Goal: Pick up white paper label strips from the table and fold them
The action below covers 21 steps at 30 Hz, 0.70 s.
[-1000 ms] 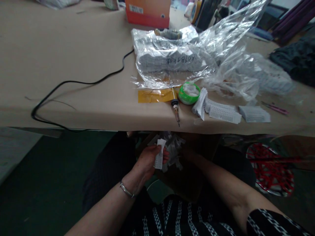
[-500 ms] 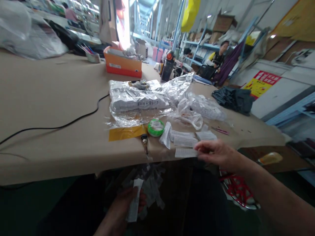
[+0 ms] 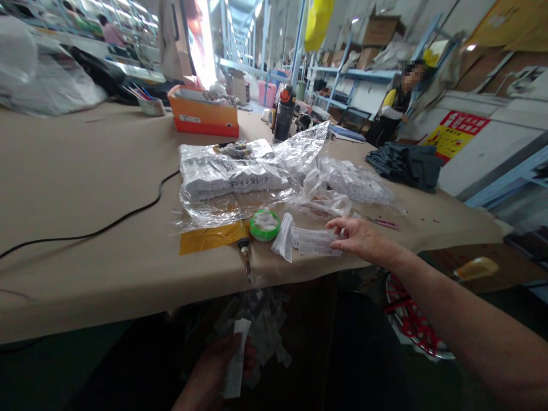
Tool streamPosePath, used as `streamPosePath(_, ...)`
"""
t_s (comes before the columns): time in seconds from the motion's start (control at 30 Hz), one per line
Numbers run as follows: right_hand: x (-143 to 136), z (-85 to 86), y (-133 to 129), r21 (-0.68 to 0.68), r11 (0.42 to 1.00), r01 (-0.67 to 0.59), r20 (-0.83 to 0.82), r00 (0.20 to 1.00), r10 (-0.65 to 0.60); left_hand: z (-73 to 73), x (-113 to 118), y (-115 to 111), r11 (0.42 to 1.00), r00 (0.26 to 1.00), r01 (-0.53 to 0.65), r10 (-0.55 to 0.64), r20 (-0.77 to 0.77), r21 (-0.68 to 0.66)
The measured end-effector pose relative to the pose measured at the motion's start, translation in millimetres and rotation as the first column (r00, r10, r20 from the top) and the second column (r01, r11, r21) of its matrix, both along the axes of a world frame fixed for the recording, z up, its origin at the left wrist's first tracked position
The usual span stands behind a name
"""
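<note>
In the dim area below the table edge, my left hand [image 3: 222, 357] is closed around a narrow white printed label strip [image 3: 236, 362], which sticks out above and below the fingers. My right hand [image 3: 357, 240] is over the table at the right end of flat printed labels [image 3: 314, 242]. Its thumb and index finger are apart, with the fingertips at or just above the labels. Left of these lies a folded bunch of white strips [image 3: 283, 238]. Beside it are a green round container [image 3: 264, 225] with white material inside and a tool with a metal tip [image 3: 245, 257], pointing toward the edge.
Behind the labels lie a clear plastic bag of white bundles [image 3: 235, 180] and another bag [image 3: 357, 181]. Yellow-brown tape [image 3: 209, 238], a black cable [image 3: 128, 216] and pink-handled tweezers [image 3: 385, 222] are on the table. Loose strips [image 3: 265, 331] hang below the edge. A person stands farther back.
My right hand has moved up and slightly left. The label strip it touched nearest the table edge no longer shows there. My left hand still holds its strip. The background person appears farther right.
</note>
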State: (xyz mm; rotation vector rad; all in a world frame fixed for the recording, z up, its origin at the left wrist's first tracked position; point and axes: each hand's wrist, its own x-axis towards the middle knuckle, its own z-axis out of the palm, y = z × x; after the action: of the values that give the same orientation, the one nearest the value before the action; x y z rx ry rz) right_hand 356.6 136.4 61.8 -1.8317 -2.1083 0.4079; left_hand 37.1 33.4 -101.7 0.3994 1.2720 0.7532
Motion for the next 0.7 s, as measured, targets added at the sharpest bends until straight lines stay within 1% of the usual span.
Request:
streamPosePath(0.07, -0.9, 6.4, -8.1, 0.114, 0.993, -0.019, 0.045, 0.999, 0.014, 4.9, 3.4, -1.6, 1.0, 1.0, 0.02, -0.019, 0.01, -0.012)
streamPosePath(0.1, -4.2, 9.6, -15.4, 0.189, 0.981, -0.032, 0.063, 0.998, 0.021, 10.3, 5.8, -3.1, 0.999, 0.999, 0.035, -0.034, 0.021, -0.016)
streamPosePath(0.17, -17.1, 12.6, -36.4, 0.31, 0.949, -0.047, 0.043, 0.998, 0.036, 26.9, 12.6, -7.7, 0.997, 0.994, 0.074, -0.073, 0.076, -0.008)
streamPosePath(0.2, -26.6, 11.2, -49.5, 0.318, 0.946, -0.062, 0.0, 0.998, 0.066, 37.2, 17.0, -10.5, 0.996, 0.989, 0.087, -0.085, 0.121, -0.003)
streamPosePath(0.23, -37.5, 7.2, -63.6, 0.281, 0.957, -0.072, -0.084, 0.992, 0.099, 48.1, 21.9, -13.4, 0.995, 0.983, 0.095, -0.094, 0.159, 0.001)
streamPosePath(0.27, -49.6, 0.7, -78.1, 0.196, 0.978, -0.078, -0.197, 0.973, 0.118, 58.7, 27.0, -16.5, 0.995, 0.977, 0.103, -0.101, 0.187, 0.001)
streamPosePath(0.3, -62.2, -8.2, -92.2, 0.082, 0.991, -0.102, -0.331, 0.935, 0.124, 68.6, 32.0, -19.6, 0.993, 0.97, 0.115, -0.114, 0.213, 0.008)
streamPosePath(0.33, -74.7, -18.8, -105.2, 0.003, 0.992, -0.123, -0.482, 0.869, 0.109, 77.2, 36.5, -22.8, 0.99, 0.96, 0.14, -0.141, 0.241, 0.021)
streamPosePath(0.37, -86.5, -30.3, -116.4, -0.078, 0.984, -0.158, -0.629, 0.774, 0.075, 84.1, 40.2, -26.1, 0.985, 0.949, 0.168, -0.172, 0.265, 0.036)
streamPosePath(0.4, -96.9, -41.8, -125.5, -0.156, 0.973, -0.168, -0.752, 0.659, -0.007, 89.4, 43.0, -29.4, 0.98, 0.939, 0.191, -0.197, 0.283, 0.05)
streamPosePath(0.43, -105.5, -52.4, -132.3, -0.226, 0.954, -0.198, -0.833, 0.547, -0.084, 92.8, 45.0, -32.5, 0.975, 0.93, 0.21, -0.22, 0.295, 0.064)
streamPosePath(0.47, -112.3, -61.4, -137.1, -0.284, 0.931, -0.228, -0.876, 0.457, -0.155, 94.8, 46.4, -35.3, 0.972, 0.924, 0.224, -0.237, 0.301, 0.076)
streamPosePath(0.5, -117.2, -68.6, -140.1, -0.331, 0.909, -0.254, -0.894, 0.392, -0.216, 95.4, 47.5, -37.9, 0.969, 0.92, 0.234, -0.249, 0.302, 0.086)
streamPosePath(0.53, -120.7, -73.9, -142.0, -0.364, 0.89, -0.277, -0.899, 0.355, -0.257, 95.2, 48.6, -40.0, 0.966, 0.92, 0.24, -0.258, 0.294, 0.094)
streamPosePath(0.57, -123.1, -77.6, -143.3, -0.383, 0.877, -0.289, -0.898, 0.338, -0.281, 94.5, 49.7, -41.9, 0.964, 0.922, 0.247, -0.265, 0.282, 0.098)
streamPosePath(0.7, -127.9, -83.6, -149.5, -0.393, 0.871, -0.297, -0.894, 0.346, -0.285, 89.5, 55.7, -47.4, 0.959, 0.92, 0.278, -0.283, 0.27, 0.058)
